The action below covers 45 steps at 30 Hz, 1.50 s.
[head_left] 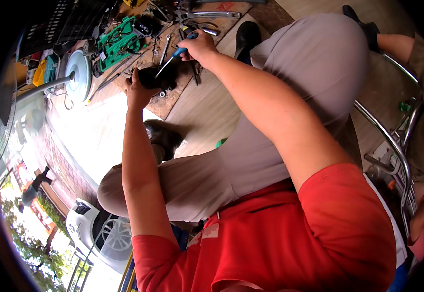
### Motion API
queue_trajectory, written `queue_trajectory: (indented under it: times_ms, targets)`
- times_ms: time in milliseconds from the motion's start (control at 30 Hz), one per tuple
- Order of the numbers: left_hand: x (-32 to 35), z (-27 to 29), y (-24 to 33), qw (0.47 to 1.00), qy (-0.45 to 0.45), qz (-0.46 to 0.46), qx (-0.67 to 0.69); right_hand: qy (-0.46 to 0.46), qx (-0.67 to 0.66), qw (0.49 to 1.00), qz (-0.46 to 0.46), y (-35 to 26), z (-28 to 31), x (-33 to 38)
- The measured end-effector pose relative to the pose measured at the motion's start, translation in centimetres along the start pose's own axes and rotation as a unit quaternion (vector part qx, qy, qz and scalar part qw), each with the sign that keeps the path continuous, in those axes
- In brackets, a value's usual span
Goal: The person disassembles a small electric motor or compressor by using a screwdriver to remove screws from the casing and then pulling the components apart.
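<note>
Here the left hand (136, 90) clamps the black part (154, 77); beside it, the right hand (199, 47) grips a blue-handled screwdriver (173, 57), tip seemingly seated; press straight, turn slowly.

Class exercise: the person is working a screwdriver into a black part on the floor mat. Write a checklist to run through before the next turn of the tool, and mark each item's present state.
1. Left hand steadies the black part: ok.
2. Right hand grips the blue-handled screwdriver: ok.
3. Tip seated in a screw: cannot tell, too small.
4. Left fingers out of the tip's line: not ok, they sit close beside it.
5. Part rests on the mat: ok.
</note>
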<state>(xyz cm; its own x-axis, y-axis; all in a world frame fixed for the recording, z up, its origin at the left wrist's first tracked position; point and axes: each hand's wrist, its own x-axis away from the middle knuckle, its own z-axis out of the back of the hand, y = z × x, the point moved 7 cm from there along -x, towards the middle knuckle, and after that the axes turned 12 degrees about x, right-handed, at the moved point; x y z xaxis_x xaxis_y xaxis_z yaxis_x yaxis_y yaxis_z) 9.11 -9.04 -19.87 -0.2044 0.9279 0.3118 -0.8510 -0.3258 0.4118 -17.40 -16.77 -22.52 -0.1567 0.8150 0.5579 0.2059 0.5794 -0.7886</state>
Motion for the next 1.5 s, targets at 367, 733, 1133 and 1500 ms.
queue_trajectory:
  times_ms: [367,733,1133,1500]
  targets:
    - [0.2,-0.1,0.0,0.999,0.032,0.004,0.003,0.023,0.024,0.999,-0.017,1.1,-0.3,-0.5]
    - [0.1,-0.3,-0.3,0.999,0.035,0.005,-0.005,0.010,-0.014,1.000,-0.026,1.5,-0.5,-0.9]
    - [0.2,-0.2,-0.2,0.999,0.032,0.013,-0.010,0.014,-0.005,0.999,-0.031,1.7,-0.1,-1.0]
    - [0.4,-0.1,-0.1,0.999,0.027,0.023,-0.028,0.009,-0.015,0.999,-0.032,2.1,-0.4,-1.1]
